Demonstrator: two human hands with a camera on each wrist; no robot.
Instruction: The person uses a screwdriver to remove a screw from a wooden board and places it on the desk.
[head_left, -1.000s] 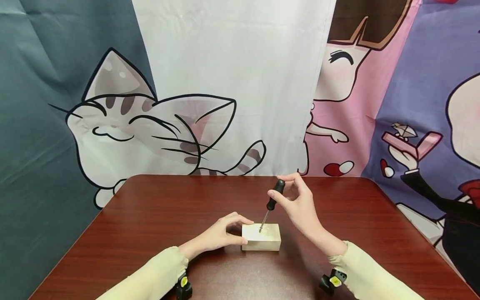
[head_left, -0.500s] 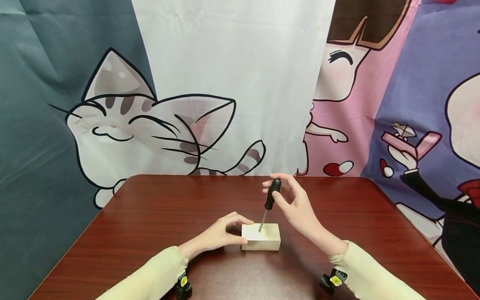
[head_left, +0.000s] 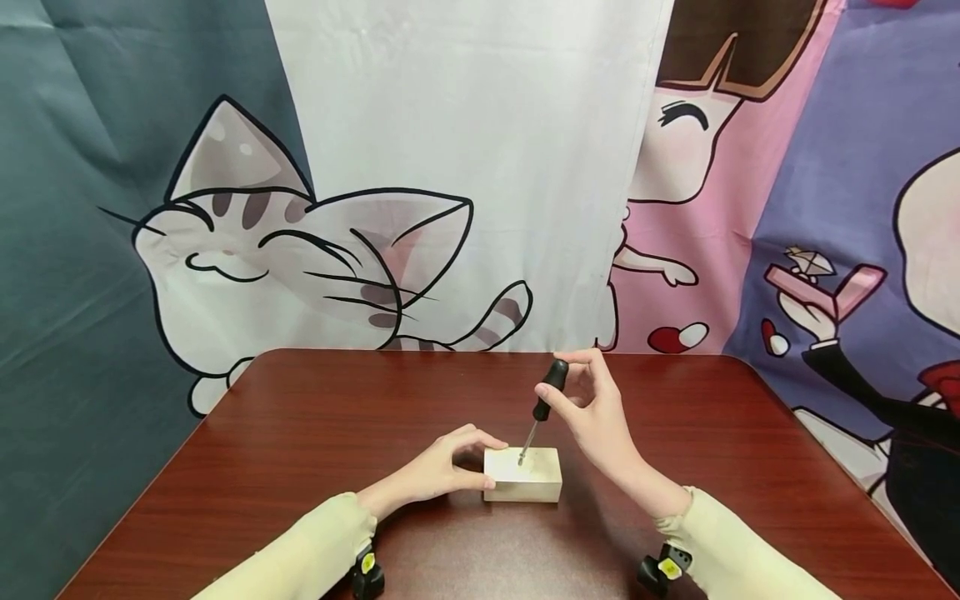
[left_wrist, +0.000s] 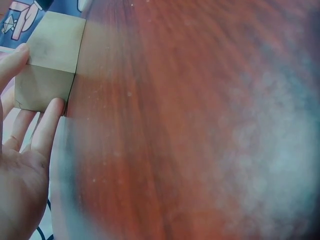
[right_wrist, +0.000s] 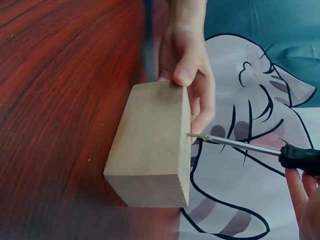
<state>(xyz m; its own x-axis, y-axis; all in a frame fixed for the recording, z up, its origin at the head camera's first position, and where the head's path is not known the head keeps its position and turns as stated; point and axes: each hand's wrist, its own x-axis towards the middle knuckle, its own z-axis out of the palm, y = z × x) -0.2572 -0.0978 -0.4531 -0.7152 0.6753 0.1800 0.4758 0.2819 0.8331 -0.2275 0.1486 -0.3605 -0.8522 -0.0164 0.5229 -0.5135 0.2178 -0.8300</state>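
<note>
Pale rectangular wooden block (head_left: 522, 491), on glossy red-brown wood-grain table (head_left: 375, 400). Left hand (head_left: 435, 472), at block's left end, pinching it. Right hand (head_left: 602, 418), above block, pinching black-handled, metal-shafted screwdriver (head_left: 542, 411), tilted, lower end at block's top face. Cartoon-cat-printed cloth (head_left: 465, 125), behind block.

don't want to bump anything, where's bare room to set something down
The table is bare from the left sleeve to the left edge, from the left hand to the far edge, and from the right sleeve to the right edge. It is crowded at the block: left hand at its left end, right hand and screwdriver above.
</note>
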